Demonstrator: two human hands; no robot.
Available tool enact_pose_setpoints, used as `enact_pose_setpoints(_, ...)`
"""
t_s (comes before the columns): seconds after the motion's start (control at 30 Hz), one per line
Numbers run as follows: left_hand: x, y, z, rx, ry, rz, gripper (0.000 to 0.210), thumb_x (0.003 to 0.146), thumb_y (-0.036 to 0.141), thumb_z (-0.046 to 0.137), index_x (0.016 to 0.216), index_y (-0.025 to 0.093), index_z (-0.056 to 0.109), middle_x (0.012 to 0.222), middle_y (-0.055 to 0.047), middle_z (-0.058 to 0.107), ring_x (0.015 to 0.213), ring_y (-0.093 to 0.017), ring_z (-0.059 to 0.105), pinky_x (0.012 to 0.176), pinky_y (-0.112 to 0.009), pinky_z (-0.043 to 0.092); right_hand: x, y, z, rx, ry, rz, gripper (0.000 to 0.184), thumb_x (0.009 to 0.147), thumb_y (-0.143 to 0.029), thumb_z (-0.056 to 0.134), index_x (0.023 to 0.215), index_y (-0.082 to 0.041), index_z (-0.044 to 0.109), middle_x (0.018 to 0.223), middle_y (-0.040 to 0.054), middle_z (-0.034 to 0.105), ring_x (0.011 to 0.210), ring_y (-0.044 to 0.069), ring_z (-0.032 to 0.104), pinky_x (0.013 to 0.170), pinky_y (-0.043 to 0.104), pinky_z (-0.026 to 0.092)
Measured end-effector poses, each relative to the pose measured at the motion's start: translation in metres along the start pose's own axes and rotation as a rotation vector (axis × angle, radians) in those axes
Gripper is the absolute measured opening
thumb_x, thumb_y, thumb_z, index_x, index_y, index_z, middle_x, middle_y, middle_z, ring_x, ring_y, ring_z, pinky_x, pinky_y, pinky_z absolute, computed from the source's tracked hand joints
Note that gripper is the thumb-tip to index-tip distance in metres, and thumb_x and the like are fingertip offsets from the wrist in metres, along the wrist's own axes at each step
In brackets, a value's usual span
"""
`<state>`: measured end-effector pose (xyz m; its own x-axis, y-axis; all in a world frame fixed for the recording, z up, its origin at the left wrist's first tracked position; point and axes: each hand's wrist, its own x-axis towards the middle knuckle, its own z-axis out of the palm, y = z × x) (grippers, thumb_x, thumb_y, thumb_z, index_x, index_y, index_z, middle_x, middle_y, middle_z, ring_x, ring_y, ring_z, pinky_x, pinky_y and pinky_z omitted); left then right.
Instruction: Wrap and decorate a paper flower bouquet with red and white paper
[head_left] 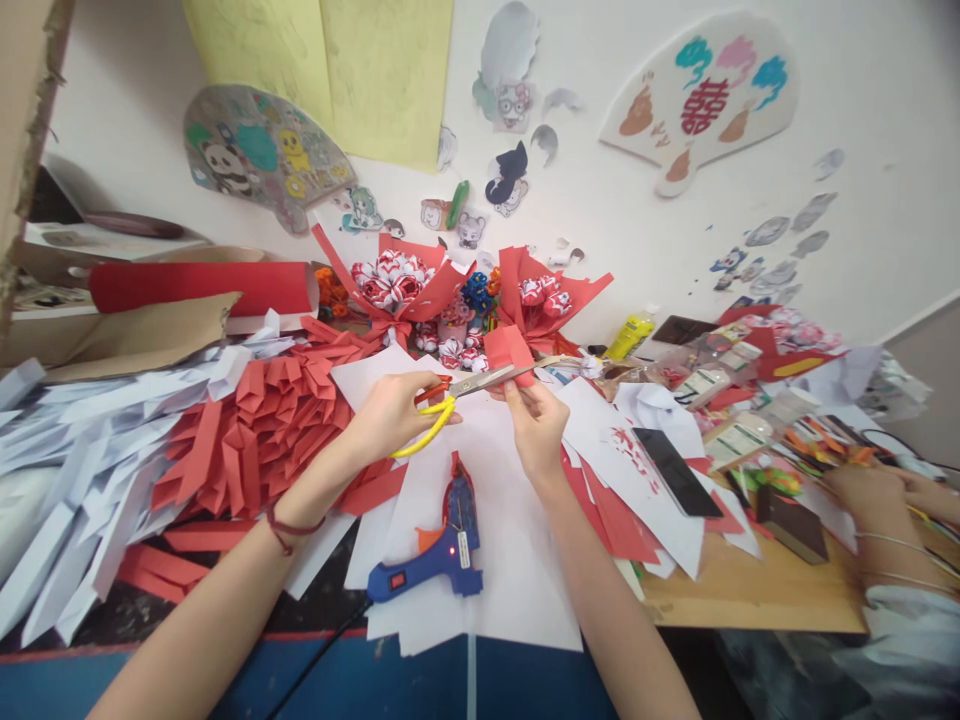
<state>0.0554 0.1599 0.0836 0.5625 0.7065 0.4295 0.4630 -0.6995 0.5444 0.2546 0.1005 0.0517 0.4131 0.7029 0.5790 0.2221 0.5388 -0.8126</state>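
In the head view, my left hand (394, 410) is closed round the yellow handles of a pair of scissors (480, 382). The blades point right, spread a little, and reach the lower edge of a piece of red paper (510, 348). My right hand (538, 425) pinches that red paper at its bottom, close to the blade tips. Below both hands, a blue hot glue gun (442, 560) lies on white paper sheets (517, 560), its small light glowing red. Left of my left hand is a heap of folded red paper strips (262, 430).
Folded white paper strips (90, 470) spread at far left. Red-wrapped paper flower bouquets (394, 285) stand against the wall. A black phone (677, 472) lies on papers at right. Another person's hand (870, 495) works at the right edge. A dark cord (322, 655) runs from the glue gun.
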Motion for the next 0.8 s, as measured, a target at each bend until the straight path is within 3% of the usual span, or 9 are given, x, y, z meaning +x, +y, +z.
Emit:
enact_pose_setpoints(0.3,0.0015,-0.0022,-0.0001,-0.009,0.006,0.019,0.039,0.076,0.054,0.074,0.088,0.017,0.067,0.076,-0.001,0.066,0.063,-0.014,0.051,0.062,-0.025,0.038,0.0006,-0.0061,0.0009,0.057,0.001,0.052,0.030,0.084,-0.043,0.071,0.095,-0.016,0.073,0.087,0.0058,0.076,0.083,0.026,0.075,0.078,0.041,0.064)
enact_pose_setpoints(0.57,0.0008,-0.0005,-0.0010,-0.023,0.000,0.015,0.038,0.075,0.052,0.075,0.087,0.016,0.067,0.075,0.000,0.065,0.063,-0.013,0.049,0.063,-0.025,0.038,0.0011,-0.0070,0.0006,0.138,-0.004,0.052,0.024,0.084,-0.036,0.073,0.095,-0.015,0.074,0.088,0.0063,0.076,0.079,0.025,0.076,0.074,0.040,0.065)
enact_pose_setpoints(0.8,0.0005,-0.0020,-0.0009,-0.029,-0.001,0.025,0.039,0.075,0.052,0.075,0.087,0.016,0.067,0.076,0.000,0.065,0.063,-0.012,0.049,0.063,-0.024,0.038,0.0010,-0.0094,0.0013,0.094,0.008,0.081,0.027,0.083,-0.040,0.073,0.093,-0.015,0.073,0.088,0.0063,0.076,0.080,0.025,0.075,0.077,0.041,0.064)
